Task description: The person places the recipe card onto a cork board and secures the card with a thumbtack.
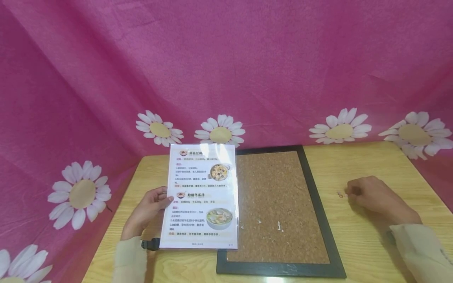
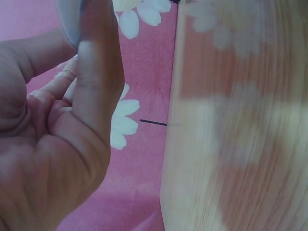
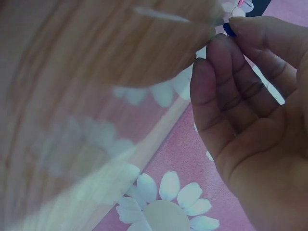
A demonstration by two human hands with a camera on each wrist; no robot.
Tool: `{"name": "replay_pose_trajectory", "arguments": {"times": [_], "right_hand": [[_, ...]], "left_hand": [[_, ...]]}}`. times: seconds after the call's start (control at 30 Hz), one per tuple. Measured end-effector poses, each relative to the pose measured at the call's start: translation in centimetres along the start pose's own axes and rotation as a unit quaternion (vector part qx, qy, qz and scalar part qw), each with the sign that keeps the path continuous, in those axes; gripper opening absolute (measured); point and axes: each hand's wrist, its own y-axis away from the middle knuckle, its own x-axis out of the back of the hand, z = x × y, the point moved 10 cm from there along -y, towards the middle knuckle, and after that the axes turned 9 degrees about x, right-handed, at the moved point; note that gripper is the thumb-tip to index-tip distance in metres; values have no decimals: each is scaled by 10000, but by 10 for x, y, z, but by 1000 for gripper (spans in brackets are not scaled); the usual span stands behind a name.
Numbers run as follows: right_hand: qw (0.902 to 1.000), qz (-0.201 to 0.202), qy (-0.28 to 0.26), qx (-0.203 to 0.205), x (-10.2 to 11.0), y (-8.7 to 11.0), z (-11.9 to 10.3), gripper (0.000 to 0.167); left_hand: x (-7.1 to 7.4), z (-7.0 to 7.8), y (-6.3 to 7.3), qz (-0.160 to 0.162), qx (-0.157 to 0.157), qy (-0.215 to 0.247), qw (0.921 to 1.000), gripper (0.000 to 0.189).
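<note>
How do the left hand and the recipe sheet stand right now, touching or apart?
Touching: the head view shows the left hand gripping the recipe sheet by its left edge, thumb over the front.

The left hand (image 1: 150, 206) and the right hand (image 1: 378, 200) are bare. The left sleeve (image 1: 129, 259) is of cream-beige cloth, with a blocky black device (image 1: 153, 244) beside its cuff. The right sleeve (image 1: 421, 251), also cream-beige, carries a small dark marking (image 1: 444, 256), too blurred for reading.

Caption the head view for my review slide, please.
Left hand holds a recipe sheet that partly hides a framed corkboard; right hand is beside tiny items.
</note>
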Motion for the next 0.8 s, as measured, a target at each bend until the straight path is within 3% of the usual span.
{"name": "replay_pose_trajectory", "arguments": {"times": [0.27,0.8], "right_hand": [[9997,138,167,61,4,1,-2,16],[9997,155,99,135,2,3,-1,27]], "left_hand": [[-3,8,-3,-67,-273,4,9996,38],[-14,6,-5,-171,-165,-29,9997,36]]}}
